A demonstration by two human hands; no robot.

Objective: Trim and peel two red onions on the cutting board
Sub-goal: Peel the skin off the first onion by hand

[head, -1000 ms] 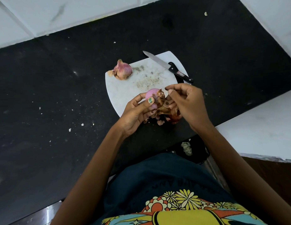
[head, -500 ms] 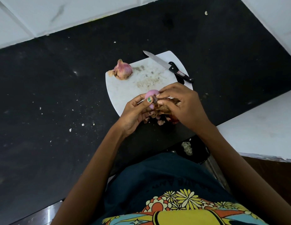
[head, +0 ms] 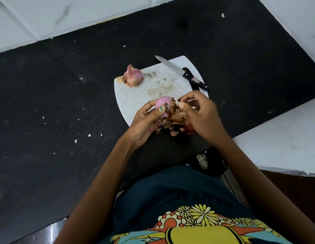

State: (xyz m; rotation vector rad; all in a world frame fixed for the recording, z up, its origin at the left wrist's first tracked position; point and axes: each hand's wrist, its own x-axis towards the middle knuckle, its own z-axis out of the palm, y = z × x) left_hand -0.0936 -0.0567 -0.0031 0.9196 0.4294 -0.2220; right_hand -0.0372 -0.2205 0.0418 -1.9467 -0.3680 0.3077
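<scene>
Since half a second back: the right hand (head: 200,113) has drawn off to the right of the onion (head: 162,103), where before its fingers lay over the bulb's top. More pink flesh shows now. A brown strip of skin (head: 172,108) stands between bulb and right fingertips. Board (head: 133,99), knife (head: 181,72) and second onion (head: 133,76) have not shifted.

Hard to make out: the underside of the held onion, covered by the left hand (head: 144,124). Whether the skin strip is still attached to the bulb or already free, cannot tell. The loose peels (head: 172,131) below the hands are partly hidden by the right palm; a reddish piece there is cut off by the wrist. Near edge of the board is masked by both hands.

Pose: left hand cups the onion from the left and below, thumb pressed across its front, fingers curled around the back. Right hand is curled, thumb and first fingers pinching the edge of the skin, other fingers bent loosely above. Both forearms come up from the bottom of the view and converge over the near corner of the board.

Onion held just above that corner. Second onion, unpeeled, sits at the far left corner of the board, with the knife across the far right edge, handle overhanging onto the dark counter (head: 65,103).
</scene>
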